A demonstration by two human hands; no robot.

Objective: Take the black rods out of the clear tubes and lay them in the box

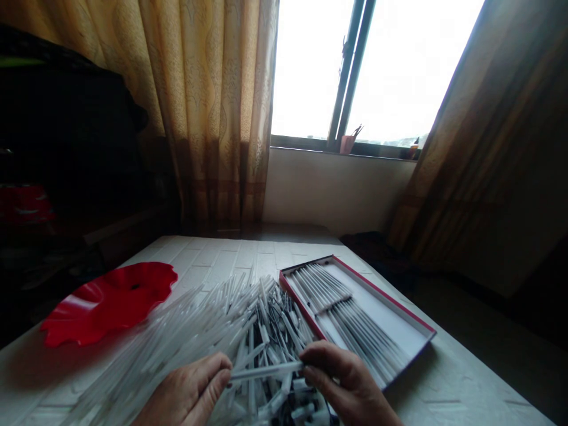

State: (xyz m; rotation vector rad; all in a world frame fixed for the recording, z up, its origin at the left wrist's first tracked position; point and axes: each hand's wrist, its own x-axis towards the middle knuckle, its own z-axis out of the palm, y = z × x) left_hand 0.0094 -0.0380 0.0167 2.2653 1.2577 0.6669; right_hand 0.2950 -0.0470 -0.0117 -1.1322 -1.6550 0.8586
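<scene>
My left hand (189,393) and my right hand (344,381) hold one clear pen (265,371) level between them, each pinching an end, low in the head view. Below and beyond it a big heap of clear pen barrels and pens (213,331) lies on the white table (444,384). To the right a shallow red-edged box (417,324) holds a row of pens laid side by side, just beyond my right hand.
A red wavy-rimmed plate (106,302) sits at the table's left. Past the table hang tan curtains (208,106) and a bright window (377,65) with a small cup on its sill. Dark furniture stands at left.
</scene>
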